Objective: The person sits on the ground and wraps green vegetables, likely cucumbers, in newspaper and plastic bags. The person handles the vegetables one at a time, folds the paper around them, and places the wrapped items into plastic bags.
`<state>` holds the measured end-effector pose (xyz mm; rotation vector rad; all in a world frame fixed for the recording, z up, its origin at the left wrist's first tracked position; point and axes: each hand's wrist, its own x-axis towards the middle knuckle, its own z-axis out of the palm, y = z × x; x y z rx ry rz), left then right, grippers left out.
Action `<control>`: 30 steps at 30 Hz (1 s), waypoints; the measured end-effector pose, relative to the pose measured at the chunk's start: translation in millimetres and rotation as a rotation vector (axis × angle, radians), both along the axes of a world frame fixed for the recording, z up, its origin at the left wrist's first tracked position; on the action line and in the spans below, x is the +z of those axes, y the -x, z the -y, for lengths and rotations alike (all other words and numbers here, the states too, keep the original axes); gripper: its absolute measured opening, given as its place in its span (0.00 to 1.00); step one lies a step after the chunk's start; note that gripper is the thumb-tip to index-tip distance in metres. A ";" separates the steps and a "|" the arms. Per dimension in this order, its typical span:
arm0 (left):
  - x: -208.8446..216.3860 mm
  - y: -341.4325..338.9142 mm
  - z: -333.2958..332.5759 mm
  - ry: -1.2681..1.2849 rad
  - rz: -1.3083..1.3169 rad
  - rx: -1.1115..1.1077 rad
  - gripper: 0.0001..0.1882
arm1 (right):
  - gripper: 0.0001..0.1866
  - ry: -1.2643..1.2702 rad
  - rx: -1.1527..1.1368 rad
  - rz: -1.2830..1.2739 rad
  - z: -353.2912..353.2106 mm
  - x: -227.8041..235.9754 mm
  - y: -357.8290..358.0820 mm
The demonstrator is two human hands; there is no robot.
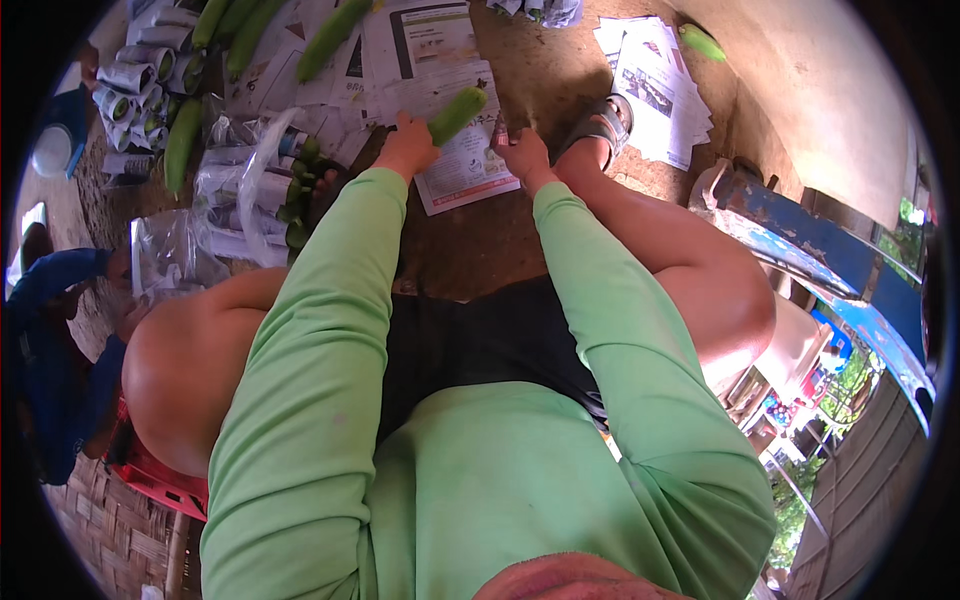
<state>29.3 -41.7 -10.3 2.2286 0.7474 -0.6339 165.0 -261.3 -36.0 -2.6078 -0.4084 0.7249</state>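
The left hand point(405, 148) grips a long green cucumber-shaped vegetable point(457, 114) slanting up-right over a printed paper sheet point(465, 172) on the floor, while the right hand point(523, 155) pinches the sheet's edge just beside it.

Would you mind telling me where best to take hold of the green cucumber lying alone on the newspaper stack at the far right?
Probably around its middle, coming from above. The lone cucumber lies flat on the paper stack with nothing beside it, so fingers can close across its narrow width. Both the left hand and the right hand are busy nearer in.
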 end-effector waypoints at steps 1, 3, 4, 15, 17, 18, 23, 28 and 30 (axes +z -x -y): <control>0.8 0.6 0.5 0.000 0.007 -0.007 0.35 | 0.30 0.009 -0.011 -0.003 -4.5 0.2 -2.1; 5.4 -0.6 -1.5 0.012 0.003 -0.015 0.35 | 0.29 0.043 -0.005 -0.005 -9.7 -0.6 -4.4; 7.9 -1.5 -1.3 0.021 0.002 -0.020 0.35 | 0.28 0.063 -0.004 -0.005 -9.5 -1.2 -4.6; 10.4 -5.1 -3.7 0.027 -0.020 -0.044 0.32 | 0.29 0.022 -0.108 -0.008 22.6 -11.9 22.3; 9.7 -3.0 -4.2 0.017 -0.017 -0.035 0.32 | 0.30 0.081 -0.121 -0.046 35.2 -15.0 37.8; 8.2 -1.5 -5.0 0.012 -0.017 -0.027 0.32 | 0.30 0.100 -0.079 -0.067 34.7 -10.0 42.1; -2.5 2.4 -7.9 0.043 -0.030 -0.046 0.33 | 0.32 0.152 0.093 -0.100 20.0 13.7 41.1; 6.3 -0.5 -5.3 0.030 -0.020 -0.033 0.35 | 0.33 0.032 -0.017 0.006 3.1 8.7 24.0; 8.6 -0.8 -5.4 0.030 -0.024 -0.029 0.36 | 0.33 0.059 -0.017 0.015 -1.5 5.7 16.1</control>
